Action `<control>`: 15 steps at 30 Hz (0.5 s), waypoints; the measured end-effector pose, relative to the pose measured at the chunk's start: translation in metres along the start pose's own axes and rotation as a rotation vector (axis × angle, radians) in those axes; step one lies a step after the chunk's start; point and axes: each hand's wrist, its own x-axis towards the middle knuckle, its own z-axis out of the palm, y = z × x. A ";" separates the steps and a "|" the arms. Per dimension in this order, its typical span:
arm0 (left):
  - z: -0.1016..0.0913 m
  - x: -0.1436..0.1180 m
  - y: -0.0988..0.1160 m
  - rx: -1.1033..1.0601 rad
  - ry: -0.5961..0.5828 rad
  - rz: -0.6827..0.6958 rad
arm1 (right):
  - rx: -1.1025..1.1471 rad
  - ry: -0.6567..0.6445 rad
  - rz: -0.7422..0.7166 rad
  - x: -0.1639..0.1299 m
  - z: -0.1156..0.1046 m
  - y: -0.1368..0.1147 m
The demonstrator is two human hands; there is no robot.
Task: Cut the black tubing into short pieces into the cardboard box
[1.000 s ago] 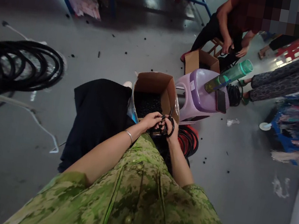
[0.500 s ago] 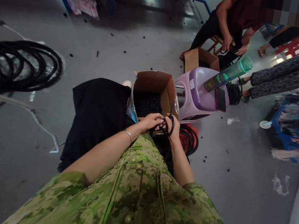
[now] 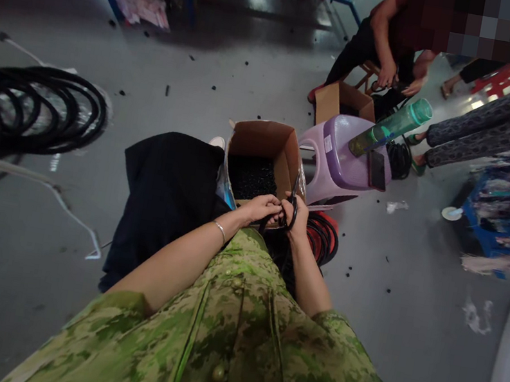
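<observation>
My right hand is closed around black-handled scissors, whose blades point up and away from me. Right beside it, my left hand pinches a dark strip, apparently black rubber tubing, mostly covered by the fingers. Both hands meet over the near edge of a cardboard box. Many small black pieces cover the bottom of that box. Below my right wrist, a coil of black tubing lies over something red.
A lilac stool carries a green bottle and a phone. Big black coils lie on the left floor. A seated co-worker has another cardboard box; someone's legs stand at right, near a blue crate.
My two hands stay together at the box's near edge, with only slight finger movement. The co-worker's hands have shifted a little. The view has barely moved.
</observation>
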 end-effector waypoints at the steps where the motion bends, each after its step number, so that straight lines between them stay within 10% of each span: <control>1: 0.000 -0.001 0.000 0.012 -0.032 0.001 | -0.011 0.026 -0.021 0.001 0.000 -0.003; 7: 0.004 -0.008 0.006 -0.008 -0.160 -0.030 | 0.011 0.136 -0.049 0.008 -0.006 -0.025; 15: -0.004 0.003 0.006 -0.013 0.321 0.094 | 0.094 0.199 -0.029 0.008 0.006 -0.013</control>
